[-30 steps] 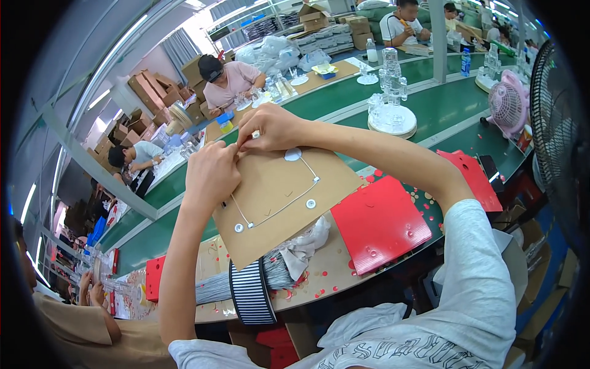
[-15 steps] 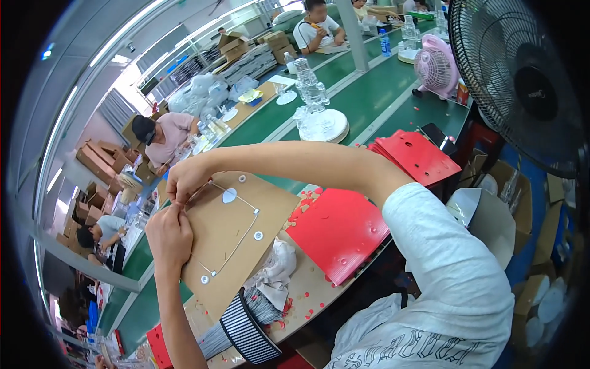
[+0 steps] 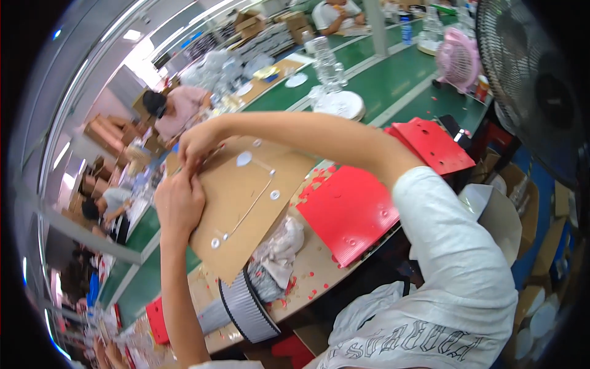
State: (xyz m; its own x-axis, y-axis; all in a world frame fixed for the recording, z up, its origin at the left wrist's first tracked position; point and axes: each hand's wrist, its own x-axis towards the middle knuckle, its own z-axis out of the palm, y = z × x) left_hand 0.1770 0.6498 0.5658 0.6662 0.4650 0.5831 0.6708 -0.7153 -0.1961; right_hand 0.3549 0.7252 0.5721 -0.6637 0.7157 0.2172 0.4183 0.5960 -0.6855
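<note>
Brown cardboard sheet (image 3: 246, 209) lies flat near the surface's front edge, long axis running from the near edge away toward the far left; white round discs dot it. Your left hand (image 3: 178, 203) and right hand (image 3: 198, 142) meet at its far left corner, fingers closed pinching that edge. Red perforated sheet (image 3: 350, 209) just beside, right. Second red sheet (image 3: 433, 144) farther right. Pink fan (image 3: 458, 58) at the far edge.

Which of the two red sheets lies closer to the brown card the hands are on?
The bigger red sheet, right beside the brown card; the other red sheet lies farther off, near the pink fan.
</note>
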